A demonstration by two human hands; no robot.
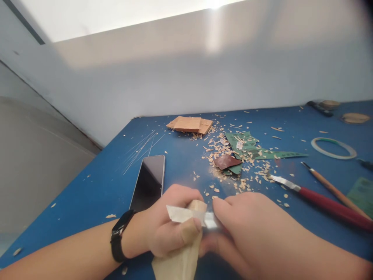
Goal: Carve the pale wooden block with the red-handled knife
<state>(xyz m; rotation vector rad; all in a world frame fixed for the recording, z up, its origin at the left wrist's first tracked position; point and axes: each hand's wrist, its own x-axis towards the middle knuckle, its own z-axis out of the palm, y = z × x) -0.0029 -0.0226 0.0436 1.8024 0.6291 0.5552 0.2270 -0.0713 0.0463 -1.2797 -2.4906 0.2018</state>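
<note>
Pale wooden piece (190, 217) low in the middle, just above the blue table (96, 186); pinched in left hand (167, 221), thumb pressed on a white strip across it; right hand (247, 225) closed on a metal blade (210, 220) touching the wood; phone (148, 181) just behind; shavings (233, 163), red-handled knife (320, 200), wood blocks (189, 124) farther off.

Bright light fell from above, glaring on the pale wall (215, 46). The nearest hands were blurred, and the frame's edges bowed and darkened.
</note>
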